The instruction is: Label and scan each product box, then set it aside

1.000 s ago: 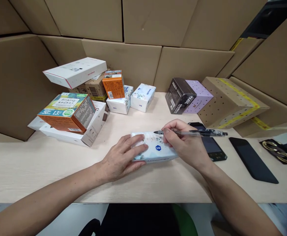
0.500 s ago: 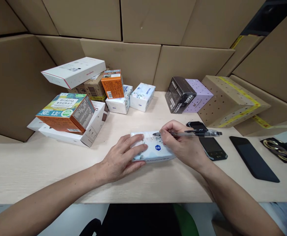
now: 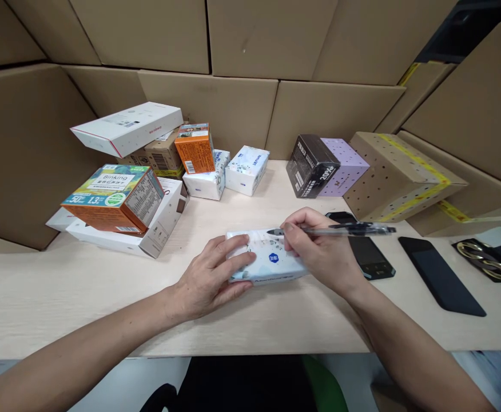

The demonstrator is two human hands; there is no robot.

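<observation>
Several cardbd panels (image 3: pixel 216 109) rnd pale desk (image 3: pixel 276 326); tissue pk (image 3: pixel 267 263) nr front edge.

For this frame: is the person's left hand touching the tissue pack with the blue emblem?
Touching. The head view shows the left hand laid over the left end of the tissue pack, its fingers covering part of the printed top.

Since half a second ago, the clear-barrelled pen (image 3: pixel 336 231) has shifted slightly: its tip sits a little farther from the blue emblem (image 3: pixel 273 258) on the tissue packet (image 3: pixel 261 270), and its back end reaches farther right. The right hand (image 3: pixel 322 250) has edged rightward too.
</observation>
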